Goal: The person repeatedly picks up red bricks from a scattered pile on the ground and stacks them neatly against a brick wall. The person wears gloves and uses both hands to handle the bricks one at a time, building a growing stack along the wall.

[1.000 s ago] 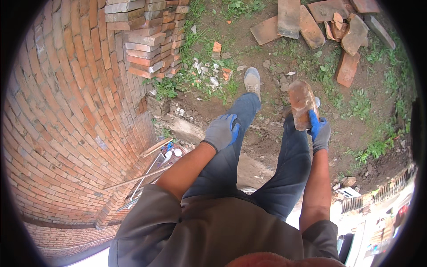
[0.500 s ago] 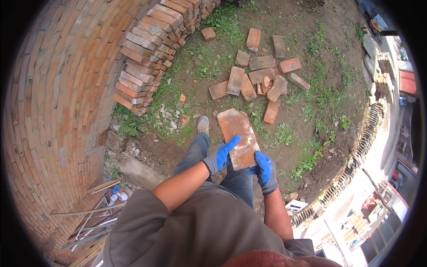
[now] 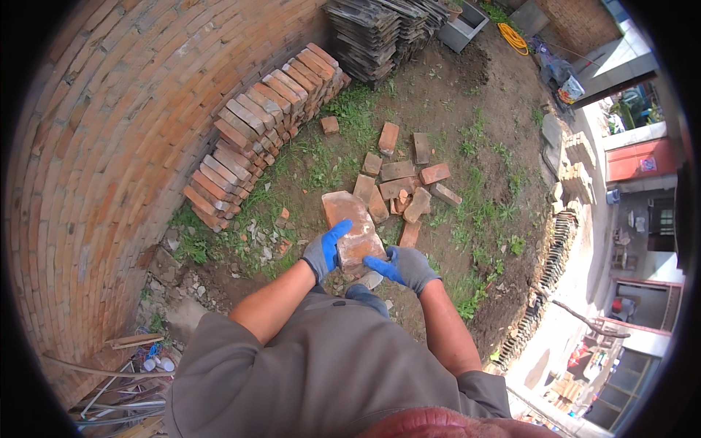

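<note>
Both hands wear grey gloves with blue-coated palms and fingers, and together they grasp one reddish brick (image 3: 356,237) in front of the body. The left hand (image 3: 325,253) grips its left edge, the blue thumb lying across the upper face; the right hand (image 3: 409,269) has its fingers on the near right corner. The brick is held above the ground with its broad face up, blotched with pale residue. A jeans-clad leg and a light shoe show partly beneath it.

Just beyond, loose bricks (image 3: 396,170) lie in a jumble on the bare soil (image 3: 445,87), some overlapping, with broken orange pieces (image 3: 401,201) among them. One short brick piece (image 3: 330,125) lies apart, far and to the left of the jumble. On the left, a brick stack (image 3: 252,115) stands in stepped layers beside a tall brick wall (image 3: 139,124). Pale rubble (image 3: 266,241) and green weeds (image 3: 193,247) lie near the stack's near end.

At the far side are dark stacked tiles (image 3: 369,44), a grey rectangular basin (image 3: 463,29) and a coiled yellow hose (image 3: 512,39). A curving row of upright tiles (image 3: 544,285) edges the soil on the right.
</note>
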